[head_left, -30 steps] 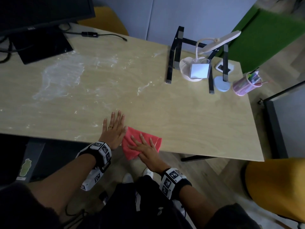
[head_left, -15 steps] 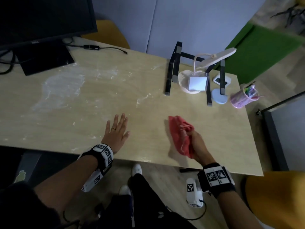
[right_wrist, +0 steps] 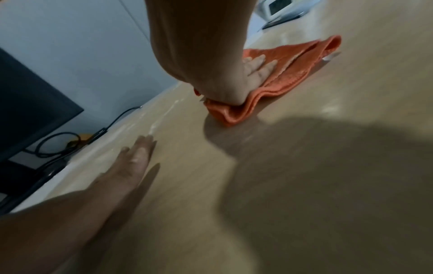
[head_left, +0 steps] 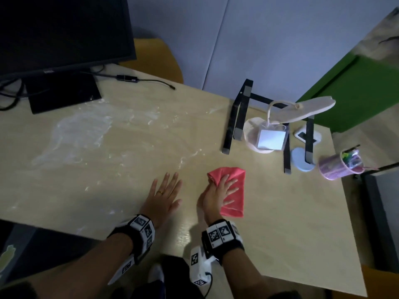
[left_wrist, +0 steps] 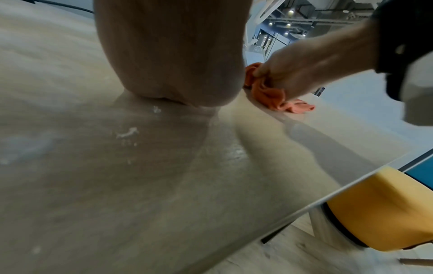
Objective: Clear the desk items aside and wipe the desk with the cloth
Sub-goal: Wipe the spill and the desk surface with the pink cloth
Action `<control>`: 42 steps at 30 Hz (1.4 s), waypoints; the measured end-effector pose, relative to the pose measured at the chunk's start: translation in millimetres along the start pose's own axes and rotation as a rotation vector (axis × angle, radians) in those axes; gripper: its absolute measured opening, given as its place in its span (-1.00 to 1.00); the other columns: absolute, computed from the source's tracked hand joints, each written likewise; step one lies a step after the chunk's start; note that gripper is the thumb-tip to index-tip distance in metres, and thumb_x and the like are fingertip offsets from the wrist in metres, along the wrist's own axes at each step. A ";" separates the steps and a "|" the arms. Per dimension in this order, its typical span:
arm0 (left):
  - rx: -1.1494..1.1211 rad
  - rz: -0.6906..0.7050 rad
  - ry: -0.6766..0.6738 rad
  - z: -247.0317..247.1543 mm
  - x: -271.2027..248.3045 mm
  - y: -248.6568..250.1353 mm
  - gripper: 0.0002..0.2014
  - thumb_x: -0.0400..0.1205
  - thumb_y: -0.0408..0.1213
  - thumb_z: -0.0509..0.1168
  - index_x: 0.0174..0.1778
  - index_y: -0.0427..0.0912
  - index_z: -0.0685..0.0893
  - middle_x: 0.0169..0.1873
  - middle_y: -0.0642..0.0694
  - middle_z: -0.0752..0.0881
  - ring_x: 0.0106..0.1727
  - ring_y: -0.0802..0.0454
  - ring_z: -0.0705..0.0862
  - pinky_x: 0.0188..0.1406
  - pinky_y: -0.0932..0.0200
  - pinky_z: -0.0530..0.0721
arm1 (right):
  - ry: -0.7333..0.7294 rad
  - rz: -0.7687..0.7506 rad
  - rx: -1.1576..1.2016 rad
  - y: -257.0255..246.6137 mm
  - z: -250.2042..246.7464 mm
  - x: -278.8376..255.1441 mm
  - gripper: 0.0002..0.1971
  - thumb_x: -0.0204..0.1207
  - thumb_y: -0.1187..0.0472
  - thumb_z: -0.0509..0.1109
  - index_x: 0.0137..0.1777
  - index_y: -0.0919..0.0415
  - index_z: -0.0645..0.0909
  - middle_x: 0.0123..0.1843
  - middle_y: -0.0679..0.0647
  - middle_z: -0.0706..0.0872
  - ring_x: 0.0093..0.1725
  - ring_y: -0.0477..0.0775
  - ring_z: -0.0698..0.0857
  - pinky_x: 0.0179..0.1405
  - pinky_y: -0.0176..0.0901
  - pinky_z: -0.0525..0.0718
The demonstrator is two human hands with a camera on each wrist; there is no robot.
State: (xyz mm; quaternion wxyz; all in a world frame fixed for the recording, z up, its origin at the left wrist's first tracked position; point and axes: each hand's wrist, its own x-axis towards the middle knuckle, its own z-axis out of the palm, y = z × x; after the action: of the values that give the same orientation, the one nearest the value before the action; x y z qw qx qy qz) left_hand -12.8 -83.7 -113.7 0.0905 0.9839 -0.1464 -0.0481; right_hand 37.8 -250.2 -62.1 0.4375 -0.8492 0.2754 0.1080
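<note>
A red cloth (head_left: 238, 175) lies folded on the pale wooden desk (head_left: 280, 223), right of centre. My right hand (head_left: 224, 190) presses down on it with fingers spread flat; the thumb side sits at the cloth's bunched left edge. The right wrist view shows those fingers (right_wrist: 257, 64) flat on the cloth (right_wrist: 293, 68). My left hand (head_left: 166, 190) rests flat on bare desk just left of the cloth, holding nothing. In the left wrist view its palm (left_wrist: 173, 55) is on the wood, with the cloth (left_wrist: 269, 96) beyond. White smears (head_left: 82, 130) cover the desk's left and middle.
A dark monitor (head_left: 60, 33) with cables stands at the back left. At the back right are a black laptop stand (head_left: 235, 117), a white desk lamp (head_left: 302, 108), a small white cube (head_left: 272, 139), a blue disc (head_left: 300, 160) and a pink pen cup (head_left: 339, 165). A yellow chair (left_wrist: 386, 213) sits beyond the right edge.
My right hand took the cloth from the front edge out to the right, bunched, then back left and farther in, where it now lies flat under spread fingers. The left hand stayed put.
</note>
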 end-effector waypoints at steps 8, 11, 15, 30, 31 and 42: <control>-0.007 -0.023 -0.022 -0.7 -1.7 2.5 -0.40 0.73 0.07 -0.35 0.63 -0.10 0.16 0.66 -0.09 0.03 0.65 -0.13 -0.01 0.55 -0.16 -0.09 | -0.016 -0.034 -0.157 -50.4 37.4 35.9 -0.37 0.71 0.01 -0.02 0.65 0.11 -0.23 0.68 0.15 -0.32 0.64 0.26 -0.35 0.54 0.33 -0.34; -0.013 -0.025 -0.041 -3.1 -2.8 2.9 -0.39 0.73 0.07 -0.37 0.63 -0.12 0.16 0.66 -0.11 0.04 0.66 -0.16 0.01 0.55 -0.16 -0.10 | -0.017 -0.016 -0.193 -65.5 45.5 41.9 -0.37 0.71 0.00 -0.03 0.65 0.12 -0.24 0.68 0.16 -0.34 0.63 0.30 -0.36 0.53 0.36 -0.35; -0.018 -0.020 -0.050 -2.9 -4.2 3.2 -0.40 0.73 0.05 -0.37 0.64 -0.12 0.17 0.66 -0.15 0.06 0.66 -0.19 0.03 0.54 -0.22 -0.05 | -0.018 0.012 -0.227 -74.0 50.2 43.5 -0.40 0.72 0.06 -0.03 0.66 0.11 -0.22 0.68 0.13 -0.34 0.63 0.30 -0.37 0.53 0.36 -0.34; -0.048 -0.029 -0.011 -6.7 -6.4 3.0 -0.40 0.73 0.07 -0.32 0.63 -0.16 0.14 0.65 -0.25 0.09 0.65 -0.20 0.05 0.51 -0.23 0.07 | -0.523 -0.783 -0.406 -49.4 34.7 53.8 -0.52 0.65 0.30 0.08 0.53 -0.07 0.32 0.66 -0.16 0.06 0.68 0.07 -0.16 0.56 0.25 -0.37; -0.048 -0.032 -0.005 -6.3 -6.2 2.6 -0.40 0.73 0.07 -0.32 0.64 -0.16 0.11 0.65 -0.23 0.06 0.65 -0.21 0.04 0.52 -0.23 0.07 | -0.542 -0.802 -0.416 -45.3 32.9 52.1 -0.52 0.64 0.31 0.09 0.52 -0.08 0.34 0.63 -0.21 0.05 0.67 0.06 -0.15 0.55 0.22 -0.37; -0.104 0.070 0.091 -40.8 1.4 -12.3 -0.48 0.74 0.03 -0.23 0.61 -0.01 0.24 0.62 -0.18 0.24 0.62 -0.15 0.19 0.52 -0.24 0.15 | -0.479 -0.952 -0.390 18.4 8.9 34.6 -0.59 0.58 0.25 0.27 0.33 -0.23 0.54 0.51 -0.30 0.39 0.53 0.12 0.40 0.50 0.27 0.32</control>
State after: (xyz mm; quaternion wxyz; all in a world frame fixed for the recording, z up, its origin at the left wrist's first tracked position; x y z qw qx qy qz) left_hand -3.1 -65.8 -76.2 0.1495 0.9733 -0.1739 -0.0076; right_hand 56.5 -264.5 -94.7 0.3234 -0.8965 -0.2698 0.1372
